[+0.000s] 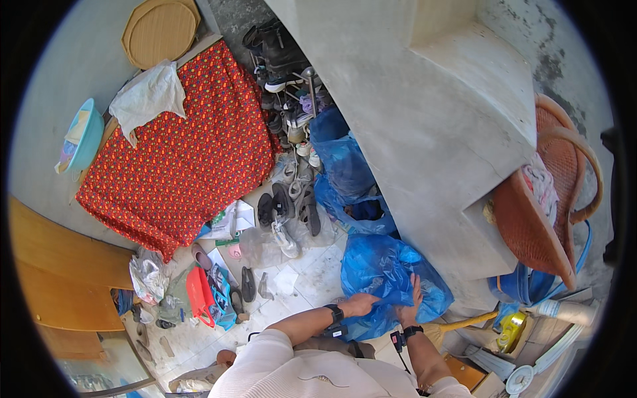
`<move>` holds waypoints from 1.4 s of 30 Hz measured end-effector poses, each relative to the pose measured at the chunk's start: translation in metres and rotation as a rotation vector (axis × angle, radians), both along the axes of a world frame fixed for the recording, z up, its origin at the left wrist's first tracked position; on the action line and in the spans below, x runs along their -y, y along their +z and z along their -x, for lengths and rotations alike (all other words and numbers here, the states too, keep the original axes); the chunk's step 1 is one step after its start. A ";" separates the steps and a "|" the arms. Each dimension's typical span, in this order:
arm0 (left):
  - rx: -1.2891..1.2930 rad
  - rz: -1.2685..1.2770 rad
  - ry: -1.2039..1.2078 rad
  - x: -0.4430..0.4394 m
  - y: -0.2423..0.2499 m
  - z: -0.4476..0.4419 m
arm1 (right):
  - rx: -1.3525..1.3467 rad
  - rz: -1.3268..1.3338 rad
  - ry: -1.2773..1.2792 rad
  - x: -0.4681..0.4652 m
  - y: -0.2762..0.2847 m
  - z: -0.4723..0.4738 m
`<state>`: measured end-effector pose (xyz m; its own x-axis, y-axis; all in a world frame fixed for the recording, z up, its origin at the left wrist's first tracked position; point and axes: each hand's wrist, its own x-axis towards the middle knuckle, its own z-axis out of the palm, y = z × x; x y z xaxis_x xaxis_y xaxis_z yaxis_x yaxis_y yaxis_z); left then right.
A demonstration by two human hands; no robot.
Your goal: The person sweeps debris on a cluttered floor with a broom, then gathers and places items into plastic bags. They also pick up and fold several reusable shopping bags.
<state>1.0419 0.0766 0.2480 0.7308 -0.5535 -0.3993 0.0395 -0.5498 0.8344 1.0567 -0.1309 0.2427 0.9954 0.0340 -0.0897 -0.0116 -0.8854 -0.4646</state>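
Note:
A large blue plastic bag [380, 266] lies on the tiled floor in front of me, against the concrete wall. My left hand [362, 304] has its fingers closed on a fold of the bag's near side. With its fingers extended, my right hand [412, 301] rests against the same bag, a little to the right. The bag's contents do not show. Just beyond it sits another blue bag [371, 226], open at the top, with dark cloth inside.
Shoes [283, 199] lie along the floor beside a full shoe rack. A red patterned cloth [189, 149] covers a table at left. Near it stands a red bag [200, 297]. At right are a brown woven basket [522, 224], a broom [465, 322] and the concrete wall [423, 124].

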 end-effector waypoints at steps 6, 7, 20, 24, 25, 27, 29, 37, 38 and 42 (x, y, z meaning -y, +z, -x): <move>0.031 0.009 -0.046 0.020 0.002 -0.041 | -0.450 0.205 0.459 0.017 -0.048 -0.029; 0.013 -0.035 -0.064 0.022 0.005 -0.043 | -0.407 -0.002 0.405 0.020 -0.050 -0.029; -0.388 0.492 0.338 -0.091 0.028 0.024 | -0.607 -1.688 -0.637 0.037 0.062 -0.072; -0.082 0.332 0.344 -0.110 0.030 0.048 | -0.671 -1.785 -0.622 0.028 0.111 -0.066; 0.053 0.173 0.284 -0.116 0.033 0.053 | -0.682 -1.787 -0.609 0.025 0.124 -0.065; 0.184 -0.077 0.194 -0.118 0.039 0.055 | -0.755 -1.832 -0.527 0.018 0.148 -0.066; 0.300 -0.299 0.207 -0.111 0.046 0.048 | -0.862 -1.924 -0.389 0.007 0.168 -0.062; 0.057 0.657 0.500 -0.059 0.059 -0.029 | -1.110 -1.786 -0.398 -0.067 0.171 -0.058; -0.292 0.930 0.540 -0.061 0.060 -0.029 | -1.151 -1.735 -0.443 -0.078 0.163 -0.065; -0.291 0.954 0.518 -0.088 0.064 -0.023 | -1.114 -1.648 -0.494 -0.122 0.139 -0.077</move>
